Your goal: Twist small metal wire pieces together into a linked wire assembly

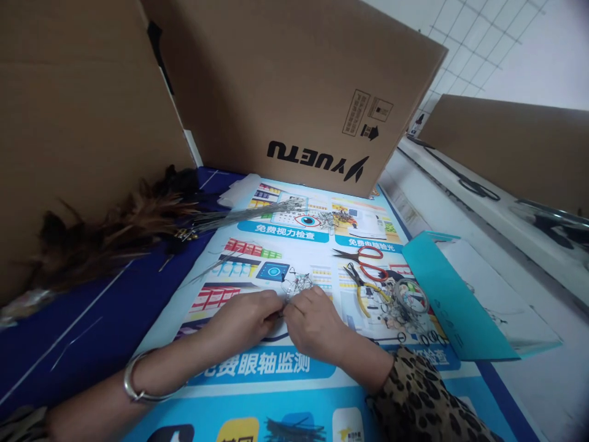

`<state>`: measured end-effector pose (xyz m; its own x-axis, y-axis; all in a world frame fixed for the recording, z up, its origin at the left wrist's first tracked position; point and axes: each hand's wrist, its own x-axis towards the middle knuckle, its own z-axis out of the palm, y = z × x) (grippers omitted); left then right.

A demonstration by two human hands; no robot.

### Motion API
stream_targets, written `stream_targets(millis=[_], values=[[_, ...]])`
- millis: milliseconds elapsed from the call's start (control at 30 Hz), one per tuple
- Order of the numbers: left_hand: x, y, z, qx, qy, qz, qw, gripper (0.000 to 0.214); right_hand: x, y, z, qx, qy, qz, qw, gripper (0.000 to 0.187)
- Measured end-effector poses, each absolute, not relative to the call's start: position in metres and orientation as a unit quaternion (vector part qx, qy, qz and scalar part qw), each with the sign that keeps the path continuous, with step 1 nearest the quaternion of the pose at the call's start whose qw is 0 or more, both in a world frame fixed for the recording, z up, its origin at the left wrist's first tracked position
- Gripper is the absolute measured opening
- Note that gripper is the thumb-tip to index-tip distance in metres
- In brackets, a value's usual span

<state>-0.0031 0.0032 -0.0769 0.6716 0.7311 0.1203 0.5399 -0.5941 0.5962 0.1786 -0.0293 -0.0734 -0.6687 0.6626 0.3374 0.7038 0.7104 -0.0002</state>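
My left hand [246,319] and my right hand [315,322] meet over a printed poster [276,368] on the table. Both are closed in a pinch on a small tangle of thin wire pieces [297,285] that sticks out just beyond the fingertips. A silver bangle [133,380] sits on my left wrist. A leopard-print sleeve [423,399] covers my right forearm.
Red-handled scissors [368,261], yellow-handled pliers [363,294] and a roll of tape [411,296] lie right of the hands. A teal paper bag [455,307] lies further right. Brown feathers [115,230] with long wires [248,213] lie at left. Cardboard boxes [294,86] stand behind.
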Motion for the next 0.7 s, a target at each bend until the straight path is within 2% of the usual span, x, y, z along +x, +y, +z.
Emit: stream_targets(millis=[133,267,367,567,700], values=[[-0.004,0.003,-0.081,0.910,0.343,0.155,0.176,0.015,0.177,-0.027,-0.075,-0.396,-0.904,-0.057,0.152,0.012],[-0.004,0.003,-0.081,0.890,0.343,0.249,0.168,0.020,0.179,-0.024,-0.067,-0.434,-0.869,-0.002,0.238,0.016],[-0.003,-0.001,-0.073,0.848,0.335,0.328,0.247,0.019,0.181,-0.025,-0.055,-0.416,-0.864,0.017,0.283,0.016],[0.004,-0.009,-0.056,0.747,0.385,0.353,0.412,0.017,0.184,-0.034,-0.041,-0.378,-0.897,-0.059,0.223,0.014],[0.008,-0.011,-0.056,0.665,0.389,0.349,0.533,0.017,0.180,-0.036,-0.042,-0.371,-0.897,-0.093,0.223,0.016]])
